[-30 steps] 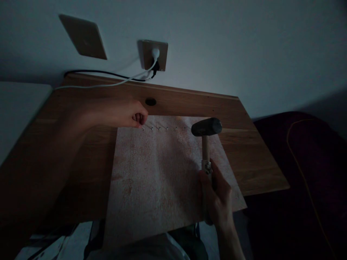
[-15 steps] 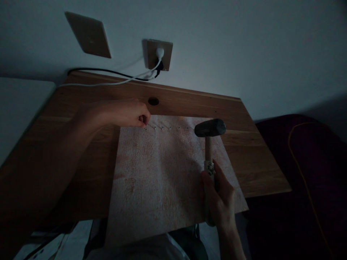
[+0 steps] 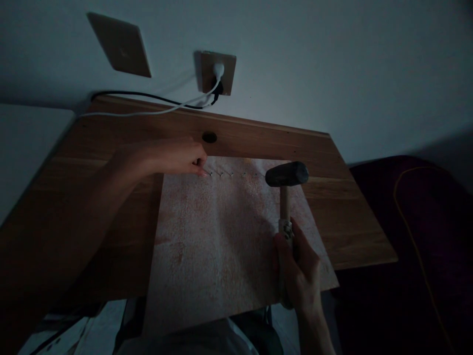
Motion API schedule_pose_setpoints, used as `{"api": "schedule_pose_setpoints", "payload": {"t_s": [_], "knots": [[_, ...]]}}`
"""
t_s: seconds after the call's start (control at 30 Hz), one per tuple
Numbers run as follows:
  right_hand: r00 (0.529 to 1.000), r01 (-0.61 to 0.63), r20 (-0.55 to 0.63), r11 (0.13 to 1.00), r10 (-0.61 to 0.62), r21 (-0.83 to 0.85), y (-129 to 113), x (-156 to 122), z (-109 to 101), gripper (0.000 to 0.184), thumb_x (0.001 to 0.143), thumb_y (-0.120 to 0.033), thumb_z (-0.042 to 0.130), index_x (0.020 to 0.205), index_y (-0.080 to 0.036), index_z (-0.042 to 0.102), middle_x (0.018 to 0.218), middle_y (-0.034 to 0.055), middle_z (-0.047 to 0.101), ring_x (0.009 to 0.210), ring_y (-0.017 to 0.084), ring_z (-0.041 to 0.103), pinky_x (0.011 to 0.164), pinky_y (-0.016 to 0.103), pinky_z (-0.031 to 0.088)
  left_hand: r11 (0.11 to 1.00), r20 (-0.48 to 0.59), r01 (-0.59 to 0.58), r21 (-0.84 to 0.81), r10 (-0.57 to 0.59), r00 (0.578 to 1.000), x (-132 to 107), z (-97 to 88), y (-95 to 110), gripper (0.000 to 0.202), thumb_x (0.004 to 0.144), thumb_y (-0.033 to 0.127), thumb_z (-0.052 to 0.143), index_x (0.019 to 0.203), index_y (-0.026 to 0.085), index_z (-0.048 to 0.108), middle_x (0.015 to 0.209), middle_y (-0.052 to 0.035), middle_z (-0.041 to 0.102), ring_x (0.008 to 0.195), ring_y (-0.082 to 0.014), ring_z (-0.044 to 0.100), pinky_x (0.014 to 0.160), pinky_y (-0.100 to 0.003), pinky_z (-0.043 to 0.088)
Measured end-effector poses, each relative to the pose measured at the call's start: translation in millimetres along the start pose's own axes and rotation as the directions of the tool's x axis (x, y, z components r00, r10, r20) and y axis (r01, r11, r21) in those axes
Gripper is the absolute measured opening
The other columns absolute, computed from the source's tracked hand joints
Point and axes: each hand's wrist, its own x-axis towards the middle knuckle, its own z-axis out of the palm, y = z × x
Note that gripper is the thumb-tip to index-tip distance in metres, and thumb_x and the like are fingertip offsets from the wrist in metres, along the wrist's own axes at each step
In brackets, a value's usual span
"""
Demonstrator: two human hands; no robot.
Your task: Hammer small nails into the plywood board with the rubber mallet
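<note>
A pale, worn wooden board (image 3: 199, 256) lies on a wooden desk, its near edge jutting past the desk's front. Several small nails (image 3: 231, 174) stand in a row along the board's far side. My left hand (image 3: 181, 157) is at the left end of that row, fingers curled in, with the thumb side right by a nail. Whether a nail is pinched in those fingers is hidden. My right hand (image 3: 301, 271) grips the handle of a hammer (image 3: 286, 174) with a dark, blunt head. The head is held up over the row's right end.
The desk (image 3: 351, 222) meets a pale wall with a socket (image 3: 228, 74), where a white plug and a black one sit. Their cables (image 3: 148, 114) run left along the desk's back. A round hole (image 3: 209, 137) lies behind the board. Dark fabric (image 3: 417, 231) is at right.
My left hand has shifted slightly right along the row of nails, now covering the leftmost nail seen before. The right hand and hammer are nearly still.
</note>
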Motion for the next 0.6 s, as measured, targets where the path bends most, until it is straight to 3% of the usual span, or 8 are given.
{"api": "schedule_pose_setpoints", "payload": {"t_s": [0.13,0.33,0.43,0.53,0.6], "knots": [[0.993,-0.116,-0.020,0.991,0.117,0.070,-1,0,1,0.064,0.099,-0.050,0.067,0.150,-0.012,0.065,0.056,-0.0047,0.057,0.041,0.014,0.053,0.035,0.023,0.043,0.998,-0.042,-0.056,0.004,0.056,0.998,0,4.1,-11,0.032,0.096,0.047,0.065,0.085,0.021,0.080,0.074,-0.0019,0.073,0.072,-0.0178,0.065,0.074,-0.029,0.041],[0.995,-0.098,-0.004,0.993,0.099,0.068,0,2,1,0.062,0.100,-0.050,0.067,0.150,-0.013,0.066,0.058,-0.0046,0.058,0.044,0.014,0.053,0.038,0.024,0.043,0.999,0.008,-0.031,-0.014,0.032,0.999,-3,3.3,-11,0.023,0.093,0.038,0.066,0.094,0.021,0.081,0.084,-0.0025,0.077,0.079,-0.0183,0.067,0.077,-0.027,0.043],[0.996,-0.084,-0.009,0.995,0.085,0.061,0,2,1,0.059,0.100,-0.049,0.067,0.148,-0.013,0.067,0.058,-0.0044,0.058,0.044,0.014,0.053,0.039,0.024,0.043,0.999,0.023,-0.036,-0.035,0.037,0.999,-4,0.9,-7,0.032,0.093,0.047,0.064,0.098,0.021,0.082,0.086,-0.0030,0.078,0.081,-0.0194,0.067,0.079,-0.027,0.044],[0.996,-0.089,-0.004,0.993,0.090,0.078,-1,1,0,0.059,0.100,-0.049,0.067,0.145,-0.012,0.068,0.057,-0.0047,0.057,0.043,0.013,0.053,0.038,0.023,0.041,1.000,-0.002,-0.005,-0.009,0.005,1.000,-5,0.7,-4,0.043,0.094,0.060,0.062,0.085,0.022,0.081,0.076,-0.0045,0.074,0.074,-0.0204,0.066,0.075,-0.030,0.044],[0.995,-0.102,-0.002,0.991,0.103,0.088,-3,1,1,0.061,0.099,-0.050,0.067,0.147,-0.012,0.067,0.057,-0.0048,0.057,0.043,0.013,0.053,0.037,0.023,0.042,1.000,-0.012,0.007,0.015,-0.007,1.000,-4,2.0,-4,0.047,0.097,0.061,0.059,0.079,0.022,0.079,0.072,-0.0048,0.072,0.072,-0.0209,0.065,0.075,-0.032,0.043]]}}
